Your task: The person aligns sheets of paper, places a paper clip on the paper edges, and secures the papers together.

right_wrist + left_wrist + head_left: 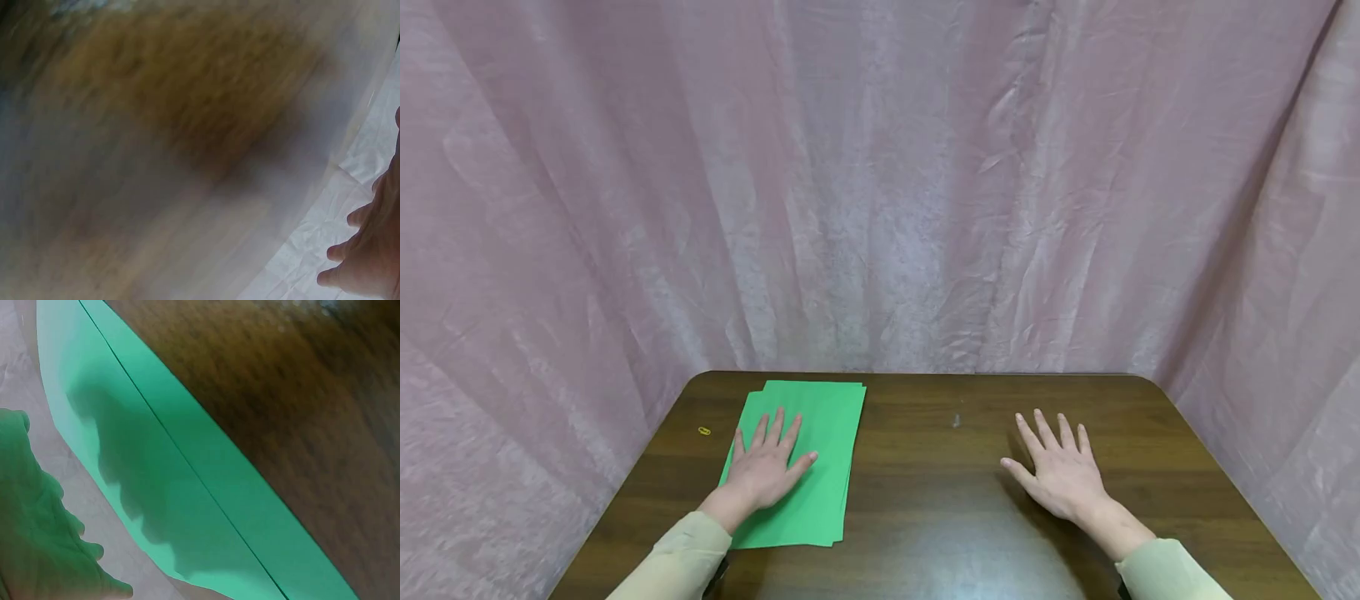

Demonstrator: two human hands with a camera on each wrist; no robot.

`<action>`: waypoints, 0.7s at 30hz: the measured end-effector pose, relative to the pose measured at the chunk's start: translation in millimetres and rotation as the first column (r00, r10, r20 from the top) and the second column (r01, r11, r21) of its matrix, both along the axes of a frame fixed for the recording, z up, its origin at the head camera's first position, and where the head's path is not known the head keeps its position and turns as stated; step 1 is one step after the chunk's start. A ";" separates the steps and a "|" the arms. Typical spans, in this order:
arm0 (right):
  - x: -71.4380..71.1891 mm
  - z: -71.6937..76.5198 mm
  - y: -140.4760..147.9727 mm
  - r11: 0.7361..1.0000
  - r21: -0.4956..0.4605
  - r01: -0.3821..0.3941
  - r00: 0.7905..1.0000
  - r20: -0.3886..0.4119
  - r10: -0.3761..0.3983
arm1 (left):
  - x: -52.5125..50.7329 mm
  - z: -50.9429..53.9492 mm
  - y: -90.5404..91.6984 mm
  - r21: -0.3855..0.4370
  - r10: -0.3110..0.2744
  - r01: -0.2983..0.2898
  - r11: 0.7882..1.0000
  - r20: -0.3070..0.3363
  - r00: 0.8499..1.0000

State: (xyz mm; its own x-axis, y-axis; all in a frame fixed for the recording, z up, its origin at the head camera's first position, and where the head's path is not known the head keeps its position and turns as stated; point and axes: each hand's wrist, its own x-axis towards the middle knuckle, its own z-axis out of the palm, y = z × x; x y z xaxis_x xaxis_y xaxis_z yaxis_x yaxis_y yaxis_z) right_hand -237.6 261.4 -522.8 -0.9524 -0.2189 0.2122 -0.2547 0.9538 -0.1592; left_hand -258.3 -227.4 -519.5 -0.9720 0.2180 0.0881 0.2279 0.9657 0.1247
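Two or more green paper sheets point(823, 467) lie slightly offset on the left part of the brown table. Over them my left hand point(763, 473) is spread, fingers straight and apart. In the left wrist view a gap and a shadow on the green paper point(250, 494) show the left hand point(44, 525) held above it, not touching. My right hand point(1063, 479) hovers over the bare wood at the right, fingers spread and holding nothing. The right wrist view has the right hand point(369, 250) at its edge, above a blurred tabletop point(175, 81).
A small yellow paper clip point(704, 431) lies left of the paper. On the wooden table point(925, 500) there is a small pale mark point(957, 421) near the middle. Pink curtains point(880, 183) hang behind the table and along both sides.
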 end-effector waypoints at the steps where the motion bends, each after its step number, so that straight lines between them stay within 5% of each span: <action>1: 0.1 -0.1 -0.9 1.000 0.000 -0.003 1.000 -0.004 0.003 | 0.4 0.5 -0.1 -0.004 0.002 -0.002 1.000 0.007 1.000; 10: -3.1 -1.5 -20.1 0.999 0.007 -0.046 0.999 0.001 0.046 | 2.2 1.1 -2.8 -0.007 0.002 -0.002 1.000 0.035 0.999; 21: -19.3 -5.0 -92.8 0.978 0.045 -0.202 0.979 0.033 0.200 | 3.5 -5.6 -18.4 -0.014 -0.031 0.033 0.999 0.092 0.995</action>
